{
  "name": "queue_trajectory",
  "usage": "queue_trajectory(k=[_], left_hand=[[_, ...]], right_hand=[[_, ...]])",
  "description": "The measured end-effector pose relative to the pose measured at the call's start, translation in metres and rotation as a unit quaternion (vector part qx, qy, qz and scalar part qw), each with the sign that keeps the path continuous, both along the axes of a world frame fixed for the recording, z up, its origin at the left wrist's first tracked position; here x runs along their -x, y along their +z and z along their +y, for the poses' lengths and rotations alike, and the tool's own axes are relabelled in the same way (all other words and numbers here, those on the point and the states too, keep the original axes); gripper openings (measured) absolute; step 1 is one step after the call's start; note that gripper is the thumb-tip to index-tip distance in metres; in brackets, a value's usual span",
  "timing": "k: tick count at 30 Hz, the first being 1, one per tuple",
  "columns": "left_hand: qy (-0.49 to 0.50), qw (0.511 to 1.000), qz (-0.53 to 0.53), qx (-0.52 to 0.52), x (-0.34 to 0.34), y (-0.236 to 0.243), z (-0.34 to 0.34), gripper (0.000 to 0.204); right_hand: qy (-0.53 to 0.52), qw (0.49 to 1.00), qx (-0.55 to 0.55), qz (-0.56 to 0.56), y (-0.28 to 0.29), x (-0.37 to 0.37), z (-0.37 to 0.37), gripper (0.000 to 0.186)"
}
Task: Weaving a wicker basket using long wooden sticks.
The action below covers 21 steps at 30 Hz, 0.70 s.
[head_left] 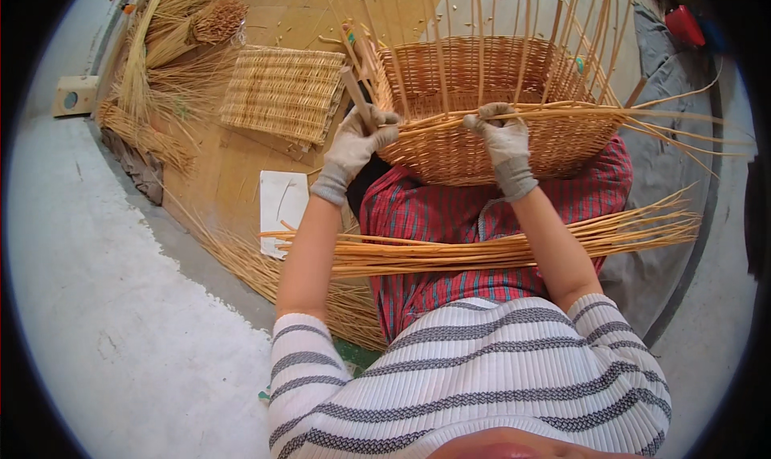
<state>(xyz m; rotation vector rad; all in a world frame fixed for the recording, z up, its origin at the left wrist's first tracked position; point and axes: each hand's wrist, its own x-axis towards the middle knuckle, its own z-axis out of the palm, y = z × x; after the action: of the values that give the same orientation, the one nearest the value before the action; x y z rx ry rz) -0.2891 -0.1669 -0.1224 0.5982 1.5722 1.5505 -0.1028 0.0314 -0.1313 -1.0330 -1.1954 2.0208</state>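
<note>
A half-woven wicker basket (514,158) rests against my knees, its upright stakes (480,41) rising from the rim. My left hand (357,142), in a pale work glove, is closed around a thick corner post (353,89) at the basket's near left corner. At the middle of the near rim, my gloved right hand (499,138) pinches the willow rods (562,114) that run along it. Long loose ends of these rods stick out past the basket's right side. Across my lap lies a bundle of willow rods (450,256), beneath my forearms.
To the left, a flat woven panel (281,89) lies on the wooden board floor, with heaps of loose rods (181,41) beyond it. A white sheet (283,202) lies near my left forearm. Grey cloth (666,170) spreads at the right, and a red object (683,26) sits far right.
</note>
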Motion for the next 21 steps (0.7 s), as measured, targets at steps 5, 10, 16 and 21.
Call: queue_trajectory(k=[5,10,16,21], left_hand=[[0.069,0.995,-0.005,0.068,-0.005,-0.001,0.003,0.037],[0.145,0.982,0.072,0.097,-0.021,-0.007,0.019,0.032],[0.178,0.967,0.124,0.135,-0.015,-0.008,0.011,0.021],[0.199,0.967,0.092,0.129,-0.019,-0.002,0.021,0.033]], right_hand=[[-0.098,0.992,-0.004,0.085,-0.003,0.003,-0.022,0.034],[0.144,0.900,-0.400,0.099,0.053,0.082,-0.001,0.049],[0.158,0.873,-0.453,0.091,0.069,0.140,-0.014,0.081],[0.072,0.941,-0.262,0.200,-0.030,0.006,-0.011,0.028]])
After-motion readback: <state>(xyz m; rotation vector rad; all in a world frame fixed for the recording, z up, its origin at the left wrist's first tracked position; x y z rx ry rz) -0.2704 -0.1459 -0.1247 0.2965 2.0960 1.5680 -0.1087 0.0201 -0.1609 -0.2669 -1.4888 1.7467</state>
